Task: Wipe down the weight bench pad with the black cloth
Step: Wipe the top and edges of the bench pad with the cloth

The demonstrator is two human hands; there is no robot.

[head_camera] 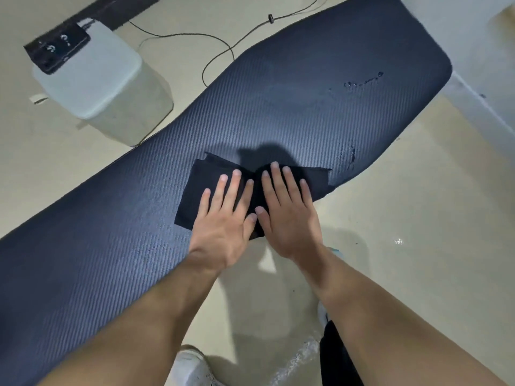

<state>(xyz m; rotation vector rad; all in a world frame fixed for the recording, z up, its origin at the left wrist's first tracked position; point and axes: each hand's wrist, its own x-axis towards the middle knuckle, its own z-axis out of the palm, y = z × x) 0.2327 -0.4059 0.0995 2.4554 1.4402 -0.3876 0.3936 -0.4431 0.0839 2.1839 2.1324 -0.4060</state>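
Note:
The dark blue ribbed bench pad (278, 107) runs diagonally from lower left to upper right. A folded black cloth (200, 185) lies flat on its near edge, at the middle. My left hand (225, 218) presses on the cloth with straight, spread fingers. Beside it, thumbs nearly touching, my right hand (287, 210) lies flat on the cloth's right half. Wet droplets (362, 82) sit on the pad toward its far end, and a wet streak (351, 156) shows near the right edge.
A pale grey box-shaped appliance (103, 79) with a black control panel stands on the floor left of the pad. A thin black cable (217, 43) loops across the beige floor behind it. My white shoe (192, 366) is at the bottom edge.

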